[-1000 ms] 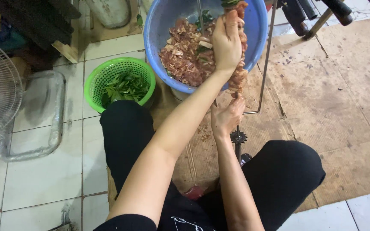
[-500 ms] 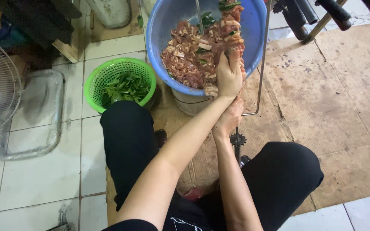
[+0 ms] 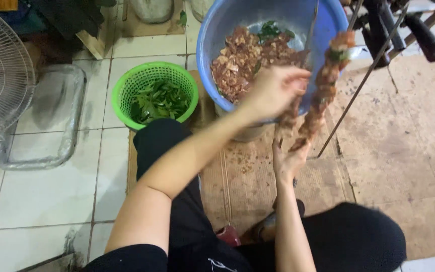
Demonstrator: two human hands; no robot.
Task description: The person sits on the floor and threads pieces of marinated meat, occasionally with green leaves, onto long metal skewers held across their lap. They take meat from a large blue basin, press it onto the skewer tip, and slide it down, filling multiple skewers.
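A long metal skewer packed with meat chunks leans up to the right in front of a big blue basin full of cut meat and some green leaves. My left hand reaches across from the left and its fingers close around the meat on the skewer at mid height. My right hand grips the skewer's lower end from below, above the brown mat. A second strip of meat hangs just under my left hand.
A green plastic basket of leaves stands left of the basin. A fan guard and a clear tray lie on the white tiles at left. Bare metal skewers and dark handles lean at upper right. My knees frame the mat.
My left hand has slid down from the skewer's top to its middle. The skewer now tilts to the right, away from the basin. My right hand stays at its base.
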